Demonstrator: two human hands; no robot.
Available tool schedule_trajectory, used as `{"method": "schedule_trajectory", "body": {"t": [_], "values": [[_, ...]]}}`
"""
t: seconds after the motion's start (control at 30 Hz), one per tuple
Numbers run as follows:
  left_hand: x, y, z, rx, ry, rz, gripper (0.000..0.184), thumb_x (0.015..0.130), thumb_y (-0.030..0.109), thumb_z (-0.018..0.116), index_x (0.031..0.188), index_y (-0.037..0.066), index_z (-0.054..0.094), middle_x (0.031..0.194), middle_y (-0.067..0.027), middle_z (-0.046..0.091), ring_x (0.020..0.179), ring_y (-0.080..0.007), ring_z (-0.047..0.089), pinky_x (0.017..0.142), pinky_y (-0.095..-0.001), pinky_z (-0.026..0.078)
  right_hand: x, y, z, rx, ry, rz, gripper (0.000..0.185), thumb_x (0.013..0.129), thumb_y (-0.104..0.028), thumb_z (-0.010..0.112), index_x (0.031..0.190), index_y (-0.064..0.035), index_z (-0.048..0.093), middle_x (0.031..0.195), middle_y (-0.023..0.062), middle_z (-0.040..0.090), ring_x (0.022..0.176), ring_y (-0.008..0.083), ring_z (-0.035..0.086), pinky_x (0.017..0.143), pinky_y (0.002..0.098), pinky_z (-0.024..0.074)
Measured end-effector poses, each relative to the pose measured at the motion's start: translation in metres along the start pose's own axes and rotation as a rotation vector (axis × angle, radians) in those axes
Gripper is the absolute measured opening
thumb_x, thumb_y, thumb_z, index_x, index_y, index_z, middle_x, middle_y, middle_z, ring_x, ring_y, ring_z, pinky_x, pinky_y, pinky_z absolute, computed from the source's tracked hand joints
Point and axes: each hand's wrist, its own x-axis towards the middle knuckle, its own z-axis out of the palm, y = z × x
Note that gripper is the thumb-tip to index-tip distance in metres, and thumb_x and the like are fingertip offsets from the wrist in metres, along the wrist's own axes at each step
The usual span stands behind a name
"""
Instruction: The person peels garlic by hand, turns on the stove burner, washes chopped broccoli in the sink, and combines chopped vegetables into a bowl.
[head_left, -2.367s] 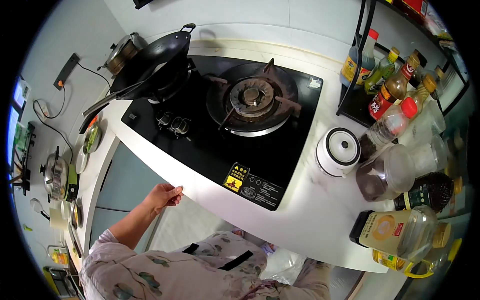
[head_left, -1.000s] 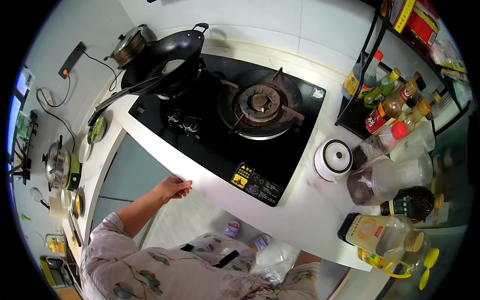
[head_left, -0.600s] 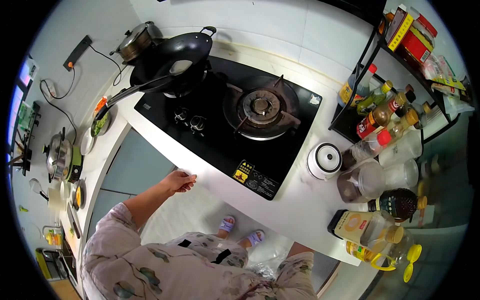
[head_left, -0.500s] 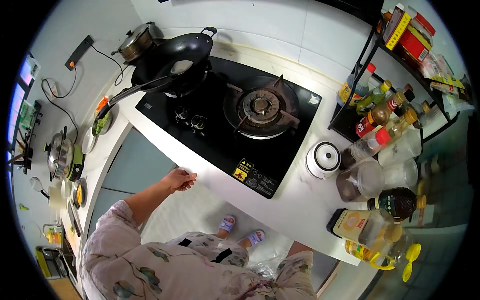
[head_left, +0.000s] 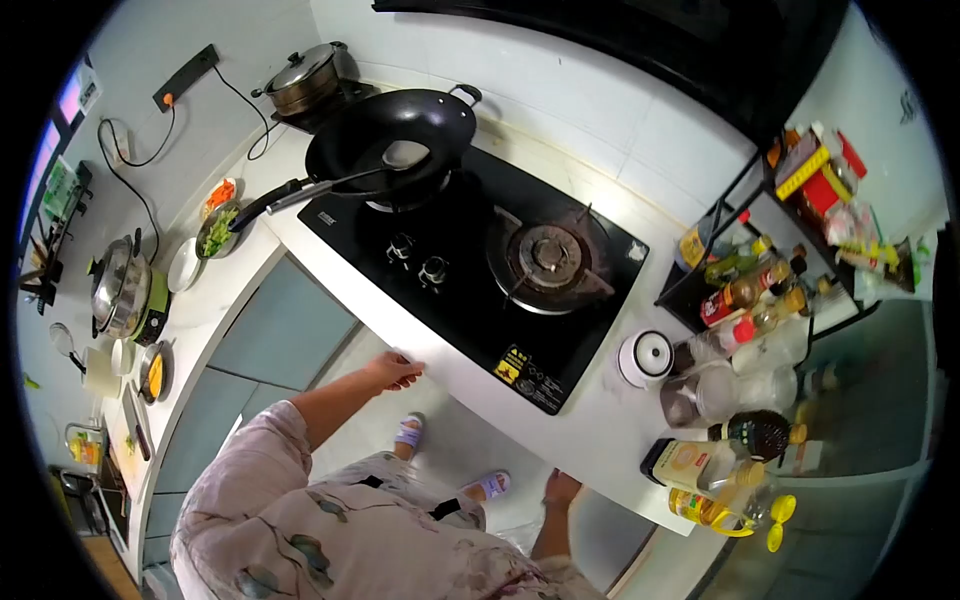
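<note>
Head view showed a tiled kitchen corner with two bare hands low over the floor (head_left: 440, 450). Left grip (head_left: 392, 372) had its fingers curled together right beside the front edge of a pale, marbled table (head_left: 600, 440); whether it touched the edge was unclear. Right grip (head_left: 562, 488) hung farther right and nearer the body, beside the same edge, its fingers mostly hidden, so I could not tell whether they were apart or together.

Just ahead of the left grip lay a black glass stove (head_left: 450, 330), set into the table. Its bare burner (head_left: 548, 252) was ahead and to the right of that grip; a wok (head_left: 335, 140) stood on the far burner, with a ladle (head_left: 405, 154) resting inside. Beyond the wok stood a lidded pot (head_left: 303, 85), near the white wall (head_left: 560, 110).

Well to the right of the left grip, a white canister (head_left: 645, 358) stood near bottles and jars, with a black rack (head_left: 672, 290) behind it. Well to that grip's left, the table bent into another run carrying chopped greens (head_left: 215, 232), a white plate (head_left: 184, 264) and a glass-lidded cooker (head_left: 115, 290). Blue-grey cabinet doors (head_left: 270, 330) faced the floor below.
</note>
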Motion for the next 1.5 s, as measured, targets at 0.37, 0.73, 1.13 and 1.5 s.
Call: {"method": "schedule_trajectory", "body": {"t": [0.37,0.73,1.13,1.5], "values": [[-0.02,0.002,-0.056,0.369,-0.249,0.324,0.04,0.082,0.041,0.06,0.075,0.003,0.066,0.067,-0.0062,0.063,0.062,-0.0145,0.059,0.062,-0.0284,0.047,0.033,-0.295,-0.209,0.485,0.125,-0.374,0.015,0.08,-0.02,0.06,0.077,-0.0053,0.063,0.068,0.0127,0.059,0.062,0.0285,0.058,0.057,0.0349,0.0455],[-0.032,-0.056,-0.201,0.094,0.103,0.22,0.026,0.084,0.026,0.059,0.089,0.001,0.064,0.074,-0.0066,0.064,0.067,-0.0134,0.061,0.062,-0.0287,0.049,0.403,-0.475,-0.263,0.161,0.187,-0.6,0.02,0.082,-0.007,0.052,0.101,-0.0043,0.058,0.098,0.0169,0.06,0.092,0.0349,0.056,0.078,0.0423,0.0464],[-0.053,-0.05,-0.188,-0.027,0.526,0.075,0.023,0.08,0.026,0.061,0.085,0.003,0.065,0.073,-0.0112,0.065,0.064,-0.0216,0.061,0.061,-0.0329,0.048,0.531,-0.548,-0.235,0.151,-0.22,-0.78,0.026,0.084,-0.008,0.048,0.107,0.0004,0.056,0.109,0.0179,0.058,0.099,0.0315,0.056,0.084,0.0357,0.0445],[-0.088,-0.046,-0.201,-0.029,0.646,0.155,0.025,0.084,0.027,0.057,0.093,0.004,0.063,0.084,-0.0133,0.065,0.078,-0.0273,0.062,0.071,-0.0359,0.049,0.623,-0.421,-0.188,0.35,0.17,-0.505,0.03,0.08,-0.014,0.058,0.105,0.0028,0.059,0.103,0.0171,0.062,0.092,0.0296,0.059,0.081,0.0369,0.0467]]}}
